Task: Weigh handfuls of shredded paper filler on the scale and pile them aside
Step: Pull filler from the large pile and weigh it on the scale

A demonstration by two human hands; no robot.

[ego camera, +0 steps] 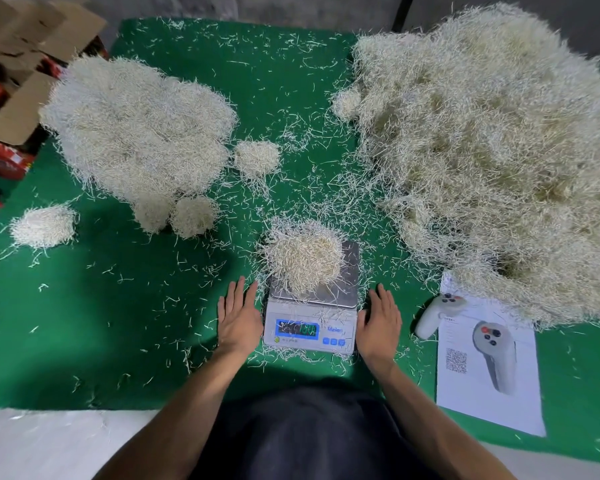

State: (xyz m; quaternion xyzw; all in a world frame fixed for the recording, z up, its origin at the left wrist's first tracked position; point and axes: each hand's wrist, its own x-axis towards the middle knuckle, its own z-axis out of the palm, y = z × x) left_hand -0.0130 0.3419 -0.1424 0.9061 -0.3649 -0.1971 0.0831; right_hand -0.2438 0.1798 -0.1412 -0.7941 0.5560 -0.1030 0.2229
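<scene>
Your left hand [239,318] and right hand [379,322] lie flat on the green worktop [118,323], fingers straight and holding nothing, one on either side of the scale [310,320]. Each grip is spread and empty. The handful of shredded paper [303,259] sits on the scale's pan, just ahead of both hands and between them, leaning toward the pan's left edge, so your left hand looks slightly nearer. It is a rounded clump with no clear long axis. The display is lit; I cannot read it. Farther left lies the weighed pile [136,133] with small clumps beside it; far right, the big supply heap [492,161].
</scene>
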